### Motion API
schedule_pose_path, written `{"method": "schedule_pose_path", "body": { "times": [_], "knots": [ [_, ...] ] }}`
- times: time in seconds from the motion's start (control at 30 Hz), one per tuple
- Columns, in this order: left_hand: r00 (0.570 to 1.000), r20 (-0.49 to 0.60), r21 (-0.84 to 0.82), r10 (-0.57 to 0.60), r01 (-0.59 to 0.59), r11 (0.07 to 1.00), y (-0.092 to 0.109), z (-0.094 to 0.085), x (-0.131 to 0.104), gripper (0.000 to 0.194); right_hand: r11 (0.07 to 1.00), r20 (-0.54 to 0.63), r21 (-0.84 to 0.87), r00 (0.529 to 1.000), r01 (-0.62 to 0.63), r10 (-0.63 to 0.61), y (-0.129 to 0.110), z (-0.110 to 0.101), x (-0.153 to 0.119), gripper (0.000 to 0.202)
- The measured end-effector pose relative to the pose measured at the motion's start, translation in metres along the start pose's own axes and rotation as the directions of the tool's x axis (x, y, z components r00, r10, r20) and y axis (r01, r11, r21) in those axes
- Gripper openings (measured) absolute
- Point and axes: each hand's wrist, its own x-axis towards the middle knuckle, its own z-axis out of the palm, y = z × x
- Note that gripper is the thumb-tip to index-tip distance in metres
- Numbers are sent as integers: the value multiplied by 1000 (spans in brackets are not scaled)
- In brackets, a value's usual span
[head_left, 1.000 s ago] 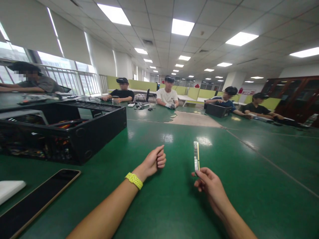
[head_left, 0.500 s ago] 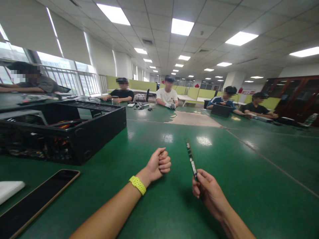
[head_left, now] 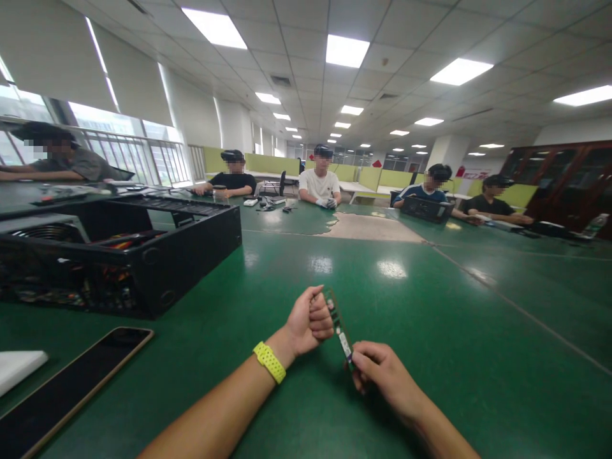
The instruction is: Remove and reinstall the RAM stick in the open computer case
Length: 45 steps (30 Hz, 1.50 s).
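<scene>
In the middle of the head view, my right hand [head_left: 377, 370] pinches a memory stick [head_left: 342, 336] between thumb and fingers near its lower end. The stick is narrow, with dark chips and a white label, and it tilts up and to the left above the table. Its upper end lies close beside the curled fingers of my left hand [head_left: 310, 322]; whether they touch I cannot tell. My left hand is closed in a fist, and the inside of it is hidden. A yellow-green strap [head_left: 269, 362] goes round my left wrist.
An open black computer case [head_left: 191, 258] stands at the left on the green table [head_left: 459, 357]. Nearer me lie a phone [head_left: 81, 389] and part of a white object [head_left: 19, 368]. Several people sit around the table's far side, one behind a black box-like object [head_left: 425, 209].
My right hand has brought the memory stick leftward and slightly down, right beside my left fist. My left hand has shifted a little to the right, still closed.
</scene>
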Motion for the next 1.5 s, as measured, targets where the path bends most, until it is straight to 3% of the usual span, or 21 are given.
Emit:
{"method": "schedule_pose_path", "body": {
  "times": [0.13,0.23,0.37,0.53,0.6,0.73,0.83,1.03,1.17,1.33,1.5],
  "knots": [
    [1000,-7,-18,-11,11,1000,0,0,1,48,999,-5,-45,1000,9,-9,0,-1,0,43],
    [1000,-5,-23,-5,5,1000,-1,1,0,48,998,14,27,998,59,-60,2,0,1,42],
    [1000,2,-3,-5,5,1000,-2,2,0,46,1000,-12,23,1000,-20,21,2,3,2,45],
    [1000,10,22,19,-19,1000,-2,4,0,47,998,-13,62,1000,20,-19,1,7,0,45],
    [999,-12,39,31,-31,999,0,5,0,47,999,21,46,999,-29,28,3,8,0,45],
    [998,-12,45,63,-62,997,2,6,-1,47,994,54,107,998,9,-15,6,9,1,48],
    [997,8,36,72,-72,997,1,8,-1,47,997,46,60,998,-42,39,4,11,2,48],
    [996,73,44,52,-55,997,0,9,-1,48,999,27,35,999,-26,25,3,17,3,50],
    [996,78,56,52,-57,997,1,9,-1,48,1000,0,12,1000,8,-8,3,21,3,52],
    [996,59,71,63,-67,995,2,8,-1,49,997,-34,-20,997,-74,73,0,26,4,54],
    [997,25,189,75,-78,979,4,3,4,52,995,-27,-98,1000,-6,4,-5,33,-4,50]
  ]
}}
